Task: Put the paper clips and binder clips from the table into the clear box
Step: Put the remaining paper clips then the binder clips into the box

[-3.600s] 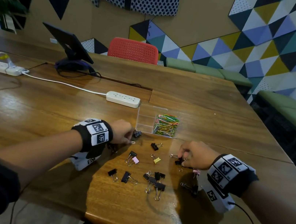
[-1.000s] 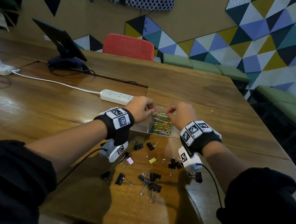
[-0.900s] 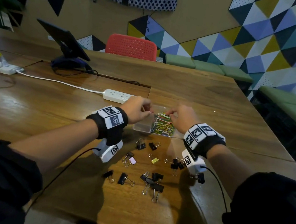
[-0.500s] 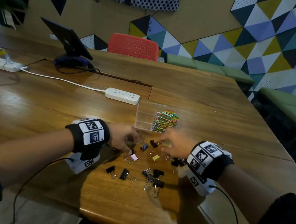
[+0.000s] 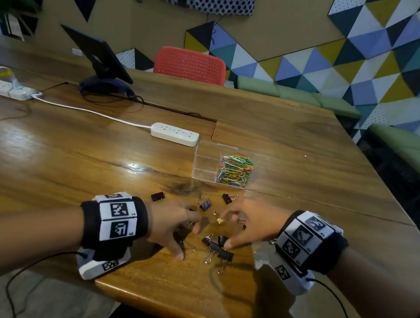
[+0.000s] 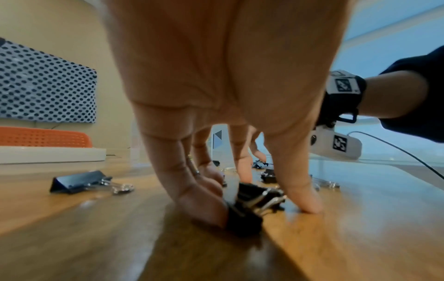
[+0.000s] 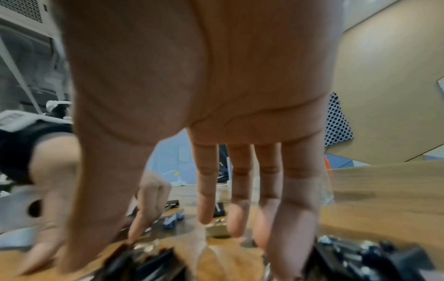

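The clear box [image 5: 204,163] stands beyond the hands, with a heap of coloured paper clips [image 5: 234,170] in its right part. Black binder clips [image 5: 217,249] and a small yellow one [image 5: 219,220] lie scattered on the wooden table [image 5: 66,164] in front of it. My left hand [image 5: 186,239] reaches down among them with its fingers extended. In the left wrist view a black binder clip [image 6: 245,218] lies between one fingertip and the thumb [image 6: 305,199], which presses on the wood. My right hand [image 5: 225,229] hovers over the pile, its fingers [image 7: 235,209] straight and spread above the yellow clip [image 7: 216,230].
A white power strip [image 5: 175,134] lies just left of the box, and a second one [image 5: 6,89] at the far left. A tablet on a stand [image 5: 101,61] and a red chair [image 5: 190,64] are at the back. The table's front edge [image 5: 181,309] is close below the clips.
A second ago both hands were over the clear box. They have come back toward me and down onto the binder clips, with their fingers now spread.
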Action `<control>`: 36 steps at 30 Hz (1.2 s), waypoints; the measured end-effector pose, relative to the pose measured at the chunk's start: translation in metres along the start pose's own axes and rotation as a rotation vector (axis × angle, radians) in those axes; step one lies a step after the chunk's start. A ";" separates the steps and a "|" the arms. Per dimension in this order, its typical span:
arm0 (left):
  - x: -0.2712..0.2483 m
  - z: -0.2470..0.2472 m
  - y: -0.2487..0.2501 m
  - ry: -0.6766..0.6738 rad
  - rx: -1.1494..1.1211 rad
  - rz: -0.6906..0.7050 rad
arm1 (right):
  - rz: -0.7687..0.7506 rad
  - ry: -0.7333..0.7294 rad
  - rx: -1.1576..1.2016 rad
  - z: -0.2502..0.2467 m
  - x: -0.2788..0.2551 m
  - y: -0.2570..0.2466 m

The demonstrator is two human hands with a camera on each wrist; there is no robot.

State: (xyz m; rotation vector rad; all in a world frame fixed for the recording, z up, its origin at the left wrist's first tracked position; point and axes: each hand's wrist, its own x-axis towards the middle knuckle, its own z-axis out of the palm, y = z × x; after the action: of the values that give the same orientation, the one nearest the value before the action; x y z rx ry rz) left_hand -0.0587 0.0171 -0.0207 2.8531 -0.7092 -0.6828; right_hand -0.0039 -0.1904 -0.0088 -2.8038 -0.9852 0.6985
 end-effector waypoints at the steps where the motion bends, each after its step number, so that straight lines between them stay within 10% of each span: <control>1: 0.001 0.000 0.000 0.014 -0.013 0.009 | -0.011 -0.042 0.022 0.003 -0.004 -0.002; 36: 0.070 -0.095 -0.032 0.704 -0.252 -0.117 | 0.091 0.011 0.302 0.008 -0.009 0.012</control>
State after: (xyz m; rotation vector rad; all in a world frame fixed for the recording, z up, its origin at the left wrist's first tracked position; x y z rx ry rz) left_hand 0.0526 0.0136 0.0286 2.6263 -0.3142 0.2239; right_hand -0.0069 -0.2057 -0.0152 -2.5962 -0.6872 0.7698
